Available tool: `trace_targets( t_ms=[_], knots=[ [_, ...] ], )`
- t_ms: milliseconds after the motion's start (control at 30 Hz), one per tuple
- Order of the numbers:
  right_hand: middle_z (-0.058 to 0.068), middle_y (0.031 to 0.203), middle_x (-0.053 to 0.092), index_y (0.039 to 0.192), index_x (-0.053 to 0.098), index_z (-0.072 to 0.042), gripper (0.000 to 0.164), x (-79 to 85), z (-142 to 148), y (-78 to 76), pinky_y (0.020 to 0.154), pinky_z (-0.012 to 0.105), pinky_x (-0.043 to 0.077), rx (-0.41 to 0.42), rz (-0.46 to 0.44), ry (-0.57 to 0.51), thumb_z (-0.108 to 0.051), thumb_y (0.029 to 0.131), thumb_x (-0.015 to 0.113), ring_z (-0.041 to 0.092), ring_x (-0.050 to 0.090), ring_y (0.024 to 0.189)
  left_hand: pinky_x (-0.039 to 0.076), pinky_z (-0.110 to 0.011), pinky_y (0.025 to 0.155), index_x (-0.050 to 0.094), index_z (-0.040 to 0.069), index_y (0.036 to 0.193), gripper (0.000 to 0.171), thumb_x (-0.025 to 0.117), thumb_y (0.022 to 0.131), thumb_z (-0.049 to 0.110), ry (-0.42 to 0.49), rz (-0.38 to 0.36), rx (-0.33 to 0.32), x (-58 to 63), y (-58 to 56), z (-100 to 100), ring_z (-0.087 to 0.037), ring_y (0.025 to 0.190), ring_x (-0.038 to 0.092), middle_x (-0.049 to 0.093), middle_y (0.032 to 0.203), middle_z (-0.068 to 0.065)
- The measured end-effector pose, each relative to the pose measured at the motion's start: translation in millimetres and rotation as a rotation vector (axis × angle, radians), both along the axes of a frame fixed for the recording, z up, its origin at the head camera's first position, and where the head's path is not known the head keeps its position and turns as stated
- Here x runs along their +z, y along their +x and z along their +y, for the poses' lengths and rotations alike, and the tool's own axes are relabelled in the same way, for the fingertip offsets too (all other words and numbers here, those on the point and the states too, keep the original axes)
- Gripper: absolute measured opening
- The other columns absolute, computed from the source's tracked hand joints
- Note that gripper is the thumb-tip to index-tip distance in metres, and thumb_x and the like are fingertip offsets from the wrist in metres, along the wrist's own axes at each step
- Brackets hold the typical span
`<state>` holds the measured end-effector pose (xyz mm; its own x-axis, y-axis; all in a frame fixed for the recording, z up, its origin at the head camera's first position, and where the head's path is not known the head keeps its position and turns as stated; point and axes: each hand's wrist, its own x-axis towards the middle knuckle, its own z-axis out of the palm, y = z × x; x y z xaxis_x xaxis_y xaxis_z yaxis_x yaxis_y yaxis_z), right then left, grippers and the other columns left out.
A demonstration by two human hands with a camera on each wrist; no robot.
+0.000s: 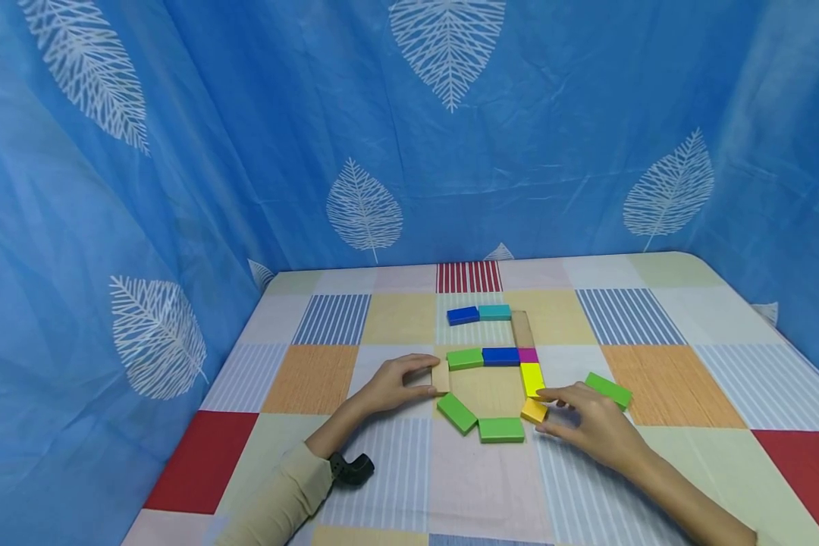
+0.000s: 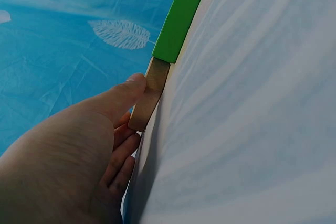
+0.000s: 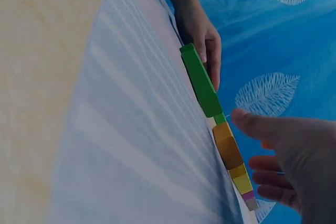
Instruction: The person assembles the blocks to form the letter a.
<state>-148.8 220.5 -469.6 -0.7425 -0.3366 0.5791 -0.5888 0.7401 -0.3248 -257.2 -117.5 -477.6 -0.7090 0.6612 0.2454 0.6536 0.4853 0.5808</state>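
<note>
My left hand [image 1: 394, 385] pinches a plain wooden block [image 1: 440, 377], fingers at its far end and thumb at its near end. In the left wrist view, that wooden block [image 2: 149, 95] meets the end of a green block [image 2: 180, 20]. Over by the ring's right side, my right hand [image 1: 597, 425] hovers with thumb and fingers spread around a small orange block [image 1: 534, 411]. From the right wrist camera, the thumb [image 3: 244, 121] appears a little apart from the orange block [image 3: 229, 150]. A yellow block [image 1: 532, 379] lies just beyond the orange one.
Green blocks [image 1: 501, 431] and a blue block [image 1: 500, 356] continue the ring. Behind it are a magenta block [image 1: 528, 355], another wooden block [image 1: 522, 329], a teal block [image 1: 494, 312] and a blue one. A loose green block [image 1: 609, 390] lies right, on the patchwork cloth [image 1: 396, 485].
</note>
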Motion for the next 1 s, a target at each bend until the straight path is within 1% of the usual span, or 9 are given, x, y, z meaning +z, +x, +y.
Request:
trace_targets(
  t_ms=[100,167,233,333,400,500,667,900,1000],
  knots=[
    [-0.007,0.092,0.066,0.102,0.07,-0.011,0.046,4.6,-4,-0.9,0.072,0.012,0.046,0.098,0.039,-0.057,-0.025,0.061,0.086,0.008,0.059,0.078,0.035,-0.037,0.102,0.054,0.015,0.13,0.051,0.067,0.084,0.033,0.004,-0.001,-0.002,0.0,0.1,0,-0.019,0.124,0.043,0.051,0.132,-0.004],
    [-0.004,0.095,0.066,0.106,0.068,-0.009,0.048,7.5,-8,-2.1,0.078,0.01,0.043,0.188,0.032,-0.087,-0.023,0.064,0.084,0.011,0.059,0.083,0.036,-0.037,0.102,0.055,0.014,0.13,0.051,0.067,0.084,0.033,0.007,-0.003,-0.001,0.4,0.3,0,-0.019,0.124,0.043,0.051,0.132,-0.003],
    [-0.001,0.1,0.066,0.113,0.065,-0.007,0.05,9.4,-14,-3.7,0.082,0.012,0.043,0.276,-0.007,-0.098,-0.023,0.068,0.082,0.013,0.059,0.087,0.036,-0.037,0.102,0.055,0.014,0.13,0.051,0.067,0.085,0.033,0.009,-0.007,0.0,0.6,0.5,0,-0.019,0.124,0.043,0.051,0.132,-0.003],
    [-0.002,0.105,0.065,0.119,0.061,-0.008,0.054,8.8,-23,-6.1,0.083,0.021,0.047,0.336,-0.081,-0.069,-0.028,0.072,0.079,0.012,0.059,0.094,0.035,-0.036,0.102,0.054,0.015,0.13,0.051,0.067,0.084,0.033,0.005,-0.011,0.003,0.6,0.7,1,-0.018,0.124,0.043,0.051,0.132,-0.003],
    [-0.005,0.106,0.065,0.121,0.06,-0.009,0.056,6.8,-29,-7.8,0.082,0.028,0.049,0.347,-0.119,-0.038,-0.032,0.073,0.078,0.011,0.059,0.096,0.035,-0.036,0.102,0.054,0.015,0.13,0.051,0.067,0.084,0.033,0.003,-0.009,0.003,0.1,0.7,0,-0.018,0.124,0.043,0.051,0.132,-0.003],
    [-0.007,0.105,0.066,0.122,0.06,-0.01,0.055,3.7,-36,-10.5,0.079,0.034,0.05,0.359,-0.144,0.002,-0.032,0.074,0.077,0.01,0.059,0.096,0.035,-0.036,0.102,0.054,0.014,0.13,0.051,0.067,0.084,0.032,0.005,0.0,-0.002,0.1,0.9,0,-0.018,0.124,0.043,0.051,0.132,-0.004],
    [-0.009,0.101,0.066,0.121,0.06,-0.008,0.051,0.0,-40,-13.6,0.075,0.033,0.05,0.377,-0.163,0.014,-0.026,0.076,0.076,0.01,0.059,0.09,0.036,-0.036,0.102,0.054,0.013,0.13,0.051,0.067,0.085,0.033,0.01,-0.004,-0.009,0.9,0.8,0,-0.019,0.124,0.044,0.051,0.132,-0.004],
    [-0.01,0.101,0.066,0.121,0.061,-0.01,0.049,-1.5,-39,-15.7,0.078,0.036,0.05,0.336,-0.202,0.006,-0.029,0.077,0.075,0.009,0.06,0.092,0.035,-0.036,0.102,0.054,0.014,0.13,0.051,0.067,0.085,0.034,0.012,-0.019,-0.007,0.5,-0.4,0,-0.018,0.124,0.043,0.051,0.132,-0.004],
    [-0.009,0.102,0.066,0.121,0.061,-0.01,0.049,-2.5,-38,-16.1,0.078,0.037,0.05,0.334,-0.208,0.006,-0.029,0.078,0.075,0.01,0.061,0.093,0.035,-0.036,0.102,0.055,0.014,0.13,0.051,0.067,0.084,0.034,0.018,-0.018,-0.009,-0.5,-0.9,0,-0.018,0.124,0.043,0.052,0.132,-0.004]
  ],
)
